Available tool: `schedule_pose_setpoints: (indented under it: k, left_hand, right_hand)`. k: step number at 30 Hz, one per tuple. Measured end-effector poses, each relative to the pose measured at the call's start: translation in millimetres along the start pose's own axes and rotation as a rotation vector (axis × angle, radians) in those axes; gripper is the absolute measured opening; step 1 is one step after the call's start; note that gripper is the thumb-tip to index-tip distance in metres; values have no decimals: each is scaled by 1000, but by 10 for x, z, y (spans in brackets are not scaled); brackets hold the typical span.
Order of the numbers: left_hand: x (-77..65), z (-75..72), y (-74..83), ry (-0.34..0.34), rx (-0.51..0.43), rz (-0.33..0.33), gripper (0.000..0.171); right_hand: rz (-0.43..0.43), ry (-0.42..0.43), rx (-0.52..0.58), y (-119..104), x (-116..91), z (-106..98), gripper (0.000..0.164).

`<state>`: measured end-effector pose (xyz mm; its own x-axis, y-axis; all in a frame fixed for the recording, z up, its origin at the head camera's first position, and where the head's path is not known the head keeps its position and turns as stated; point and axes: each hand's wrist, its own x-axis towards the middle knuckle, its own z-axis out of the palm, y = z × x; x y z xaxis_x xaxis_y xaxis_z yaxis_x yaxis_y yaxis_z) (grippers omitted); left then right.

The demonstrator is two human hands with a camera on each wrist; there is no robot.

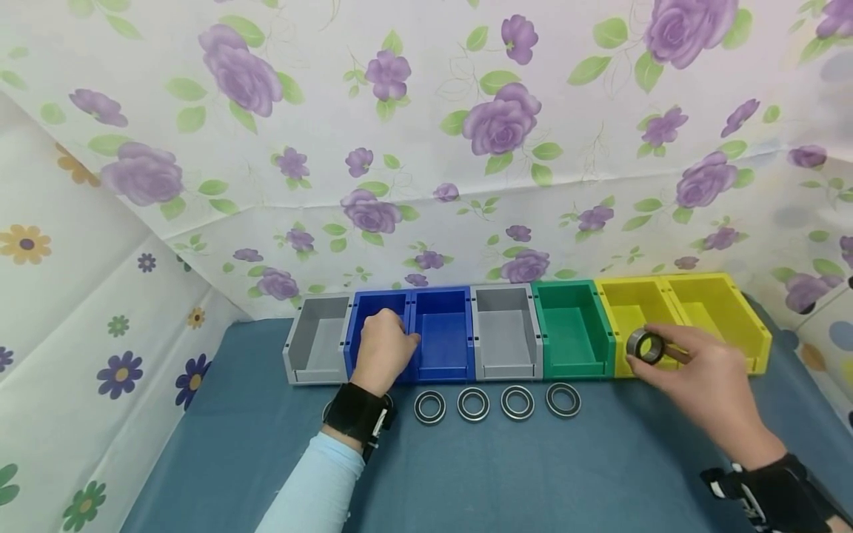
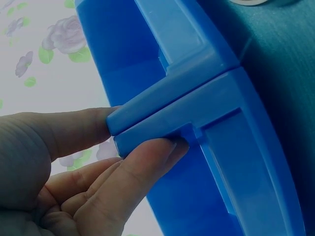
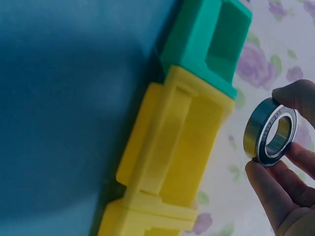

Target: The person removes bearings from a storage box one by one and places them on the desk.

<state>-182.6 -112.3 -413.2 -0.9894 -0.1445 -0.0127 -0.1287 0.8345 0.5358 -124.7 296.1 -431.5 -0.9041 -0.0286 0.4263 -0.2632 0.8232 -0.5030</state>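
A ball bearing [image 1: 645, 346], a metal ring with a dark seal, is pinched by my right hand [image 1: 706, 377] between thumb and fingers, above the front of the left yellow bin [image 1: 633, 303]. In the right wrist view the bearing [image 3: 270, 132] is tilted, its bore showing. My left hand [image 1: 386, 352] reaches over the left blue bin [image 1: 365, 302]. The left wrist view shows its thumb and fingers [image 2: 147, 162] pinching the adjoining walls of this bin and the right blue bin [image 1: 443, 333]. Several bearings lie flat in a row on the table, one of them this bearing [image 1: 472, 405].
A grey bin [image 1: 320, 340] stands at the left end of the row. Right of the blue bins come another grey bin [image 1: 506, 333], a green bin [image 1: 573, 329] and a second yellow bin [image 1: 720, 314]. Flowered cloth [image 1: 426, 148] hangs behind the blue-covered table [image 1: 506, 481].
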Motion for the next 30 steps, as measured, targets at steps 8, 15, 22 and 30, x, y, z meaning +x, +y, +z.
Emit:
schedule_pose_setpoints:
  k: [8,15,22,30]
  left_hand:
    - [1,-9,-2,3,-6,3,40]
    - [3,-4,-3,-6,0,-3,40]
    - [1,0,-1,-2,0,-5,39]
    - [0,0,-2,-4,-6,-10,39]
  right_hand:
    - [-33,-92,-45,-43,-124,136,52]
    - [-29,-165,-63,-25,-227,225,54]
    - [27,-261,-61,9,-275,288,54]
    - [-5,-328,-97,33,-282,347,49]
